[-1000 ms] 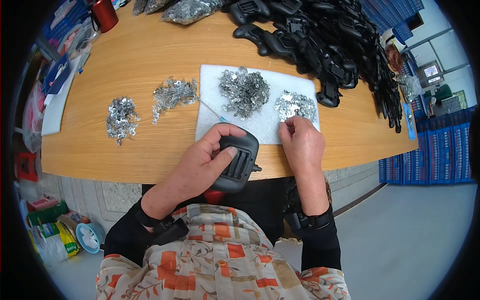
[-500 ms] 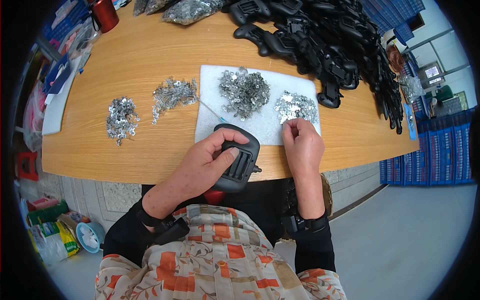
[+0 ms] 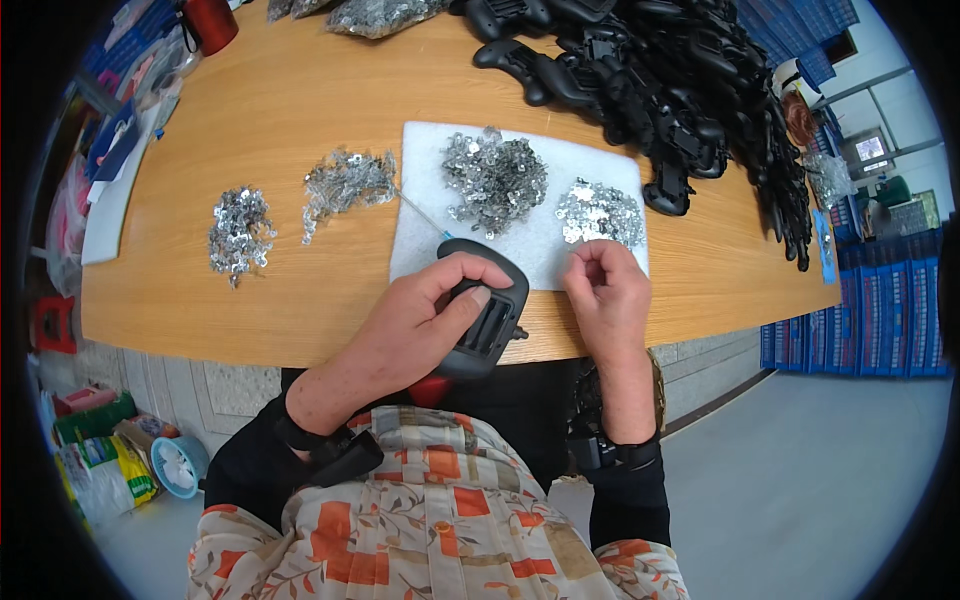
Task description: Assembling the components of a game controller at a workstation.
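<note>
My left hand [image 3: 420,315] holds a black plastic game controller shell [image 3: 510,312] at the table's front edge, thumb across its slotted battery compartment and fingers around its far side. My right hand [image 3: 612,300] is closed in a pinch beside a pile of small shiny metal pieces [image 3: 600,212]. Whatever its fingertips hold is hidden. That pile and a larger heap of metal clips [image 3: 493,178] lie on a white foam sheet [image 3: 420,255]. A thin metal rod [image 3: 423,214] with a blue end reaches over the sheet's left edge toward the shell.
Two more piles of metal pieces, a near one [image 3: 240,235] and a farther one [image 3: 348,188], lie left on the wooden table [image 3: 300,95]. Black controller shells [image 3: 660,90] are heaped at the far right. A bag of metal parts [image 3: 385,14] and a red flask [image 3: 208,25] stand farther back.
My right hand has drawn back slightly from the right pile of metal pieces, its fingers still pinched. The shell in my left hand has shifted a little to the right.
</note>
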Demonstrator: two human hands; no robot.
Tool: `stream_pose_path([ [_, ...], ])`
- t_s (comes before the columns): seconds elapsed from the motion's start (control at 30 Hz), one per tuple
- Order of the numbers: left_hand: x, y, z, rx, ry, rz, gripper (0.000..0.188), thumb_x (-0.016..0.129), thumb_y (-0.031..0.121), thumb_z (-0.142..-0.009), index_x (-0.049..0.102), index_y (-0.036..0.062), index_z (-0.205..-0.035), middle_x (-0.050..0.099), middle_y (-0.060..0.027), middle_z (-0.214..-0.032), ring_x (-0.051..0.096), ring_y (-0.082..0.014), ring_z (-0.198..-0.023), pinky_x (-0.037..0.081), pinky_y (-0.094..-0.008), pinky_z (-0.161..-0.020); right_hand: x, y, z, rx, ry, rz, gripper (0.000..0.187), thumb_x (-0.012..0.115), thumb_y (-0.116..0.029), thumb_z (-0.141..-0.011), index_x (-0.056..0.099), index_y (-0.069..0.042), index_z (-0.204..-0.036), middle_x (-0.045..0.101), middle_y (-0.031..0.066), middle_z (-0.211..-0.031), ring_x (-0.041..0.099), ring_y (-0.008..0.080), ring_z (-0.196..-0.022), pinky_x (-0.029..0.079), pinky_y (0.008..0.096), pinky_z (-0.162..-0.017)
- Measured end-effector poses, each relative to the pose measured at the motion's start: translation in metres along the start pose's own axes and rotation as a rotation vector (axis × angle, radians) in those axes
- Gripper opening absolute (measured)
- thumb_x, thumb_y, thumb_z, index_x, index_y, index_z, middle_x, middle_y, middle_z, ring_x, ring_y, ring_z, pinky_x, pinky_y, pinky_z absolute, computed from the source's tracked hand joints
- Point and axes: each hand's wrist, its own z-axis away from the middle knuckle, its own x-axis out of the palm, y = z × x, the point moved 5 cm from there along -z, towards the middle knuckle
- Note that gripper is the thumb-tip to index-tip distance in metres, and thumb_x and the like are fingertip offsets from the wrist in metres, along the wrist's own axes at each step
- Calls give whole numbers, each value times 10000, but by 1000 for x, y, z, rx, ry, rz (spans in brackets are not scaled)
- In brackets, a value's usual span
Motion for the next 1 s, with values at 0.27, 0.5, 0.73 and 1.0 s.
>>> stream_pose_path([
  [0.27,8,25,-15,20,-20,-307,210,596,190,-1044,659,8,-1127,657,7,-915,577,-41,-825,488,-227,-719,-25,-61,-10,-411,-263,-74,156,769,-40,-737,637,-65,-816,625,71,-734,626,263,-659,510,374,-605],
  [0.5,16,13,-15,63,-69,-191,225,588,210,-1050,670,5,-1096,643,25,-896,547,-25,-820,469,-226,-703,-28,-67,-7,-312,-312,-184,134,756,-13,-748,661,-62,-829,626,60,-756,609,225,-671,497,334,-644],
  [0.73,18,5,-17,36,-89,-113,227,564,198,-1063,673,2,-1092,637,34,-905,539,-18,-844,465,-213,-726,-3,-36,16,210,-321,-738,99,708,-7,-856,667,-19,-946,626,1,-810,527,80,-728,446,231,-690],
  [1.0,17,5,-14,14,-132,-206,273,538,228,-1077,676,-7,-1102,650,24,-913,544,-33,-839,475,-237,-736,-23,-58,4,-203,-445,-199,122,725,-63,-887,660,-38,-987,651,55,-834,578,179,-726,456,302,-759],
])
